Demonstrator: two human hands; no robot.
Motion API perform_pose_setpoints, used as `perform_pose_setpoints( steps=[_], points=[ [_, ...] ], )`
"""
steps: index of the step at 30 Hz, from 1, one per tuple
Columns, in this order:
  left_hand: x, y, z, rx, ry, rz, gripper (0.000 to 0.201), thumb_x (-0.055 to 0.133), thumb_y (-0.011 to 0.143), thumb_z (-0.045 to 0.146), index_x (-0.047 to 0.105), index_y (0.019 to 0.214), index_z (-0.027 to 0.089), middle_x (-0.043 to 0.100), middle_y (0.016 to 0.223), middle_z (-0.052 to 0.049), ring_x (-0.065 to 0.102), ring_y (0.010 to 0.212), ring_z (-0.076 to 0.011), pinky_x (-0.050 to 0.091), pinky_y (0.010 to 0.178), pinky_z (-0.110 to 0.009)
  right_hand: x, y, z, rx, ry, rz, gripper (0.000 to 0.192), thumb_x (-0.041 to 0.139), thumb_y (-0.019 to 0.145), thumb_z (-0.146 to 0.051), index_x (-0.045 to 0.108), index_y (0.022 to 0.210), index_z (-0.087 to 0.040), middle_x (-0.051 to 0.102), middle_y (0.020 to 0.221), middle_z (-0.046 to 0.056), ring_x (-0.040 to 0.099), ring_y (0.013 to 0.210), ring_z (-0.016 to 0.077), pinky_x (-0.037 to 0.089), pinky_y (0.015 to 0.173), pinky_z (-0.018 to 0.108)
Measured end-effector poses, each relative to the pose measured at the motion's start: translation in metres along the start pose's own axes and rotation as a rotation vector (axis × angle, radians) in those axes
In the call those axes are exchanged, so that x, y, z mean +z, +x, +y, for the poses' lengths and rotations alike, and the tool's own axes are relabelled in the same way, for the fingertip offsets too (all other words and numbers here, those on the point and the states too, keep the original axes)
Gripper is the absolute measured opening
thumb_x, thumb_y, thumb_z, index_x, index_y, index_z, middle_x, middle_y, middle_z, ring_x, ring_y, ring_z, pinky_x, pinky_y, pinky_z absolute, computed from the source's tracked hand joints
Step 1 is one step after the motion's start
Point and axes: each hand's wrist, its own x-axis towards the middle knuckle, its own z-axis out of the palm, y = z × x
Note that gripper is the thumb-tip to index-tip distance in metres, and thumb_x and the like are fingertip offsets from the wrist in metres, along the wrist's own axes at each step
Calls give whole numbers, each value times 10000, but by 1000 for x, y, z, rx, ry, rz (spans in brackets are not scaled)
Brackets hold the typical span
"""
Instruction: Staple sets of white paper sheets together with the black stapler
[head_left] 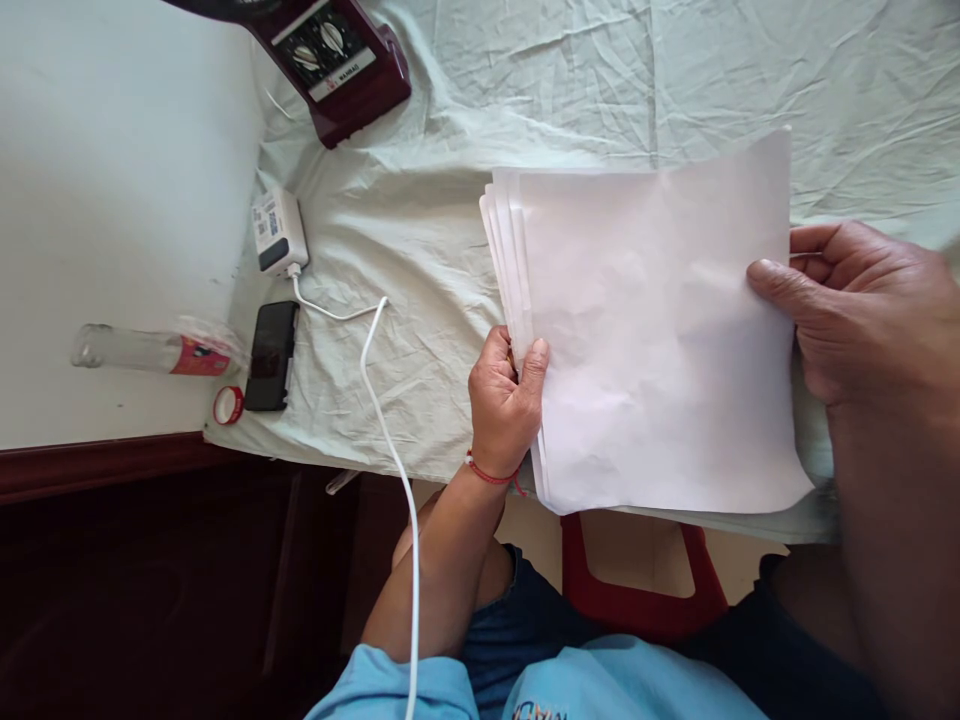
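Observation:
A stack of white paper sheets (pixel 652 330) lies fanned over the near edge of a bed covered by a pale green sheet (pixel 420 230). My left hand (pixel 504 400) pinches the stack's left edge, thumb on top. At the right edge, my right hand (pixel 855 310) grips the top sheet, thumb pressed on the paper. A red thread bracelet circles my left wrist.
A black phone (pixel 271 355) and a white charger (pixel 278 231) with its cable (pixel 390 440) lie at the sheet's left end. A clear plastic bottle (pixel 150 350) and red tape roll (pixel 228 405) lie nearby. A dark red appliance (pixel 337 60) sits at the back, a red stool (pixel 637 590) below.

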Motion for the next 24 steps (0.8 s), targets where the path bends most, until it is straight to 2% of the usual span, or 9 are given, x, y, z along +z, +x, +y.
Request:
perform_pose_setpoints(
  steps=[7, 15, 24],
  points=[
    [0, -1, 5, -15, 30, -15, 301, 767, 986, 489, 751, 1094, 208, 798, 970, -45, 717, 855, -183, 551, 774, -293, 1, -5, -3, 58, -55, -7, 233, 813, 790, -205, 847, 1020, -220, 764, 873, 33, 650, 638, 105, 508, 506, 183],
    [0, -1, 8, -16, 75, -30, 301, 791, 968, 470, 794, 1106, 203, 839, 1057, -69, 777, 958, -226, 606, 859, -332, 3, -5, -7, 67, -64, 7, 181, 793, 802, -171, 842, 972, -209, 734, 787, 15, 558, 525, 69, 386, 399, 149],
    [0, -1, 6, -27, 50, -47, 292, 773, 986, 462, 789, 1131, 210, 836, 1059, -65, 764, 932, -205, 604, 816, -310, 5, -6, -10, 81, -42, 8, 192, 797, 807, -146, 844, 985, -198, 765, 834, 27, 617, 579, 78, 437, 430, 139]
  ],
)
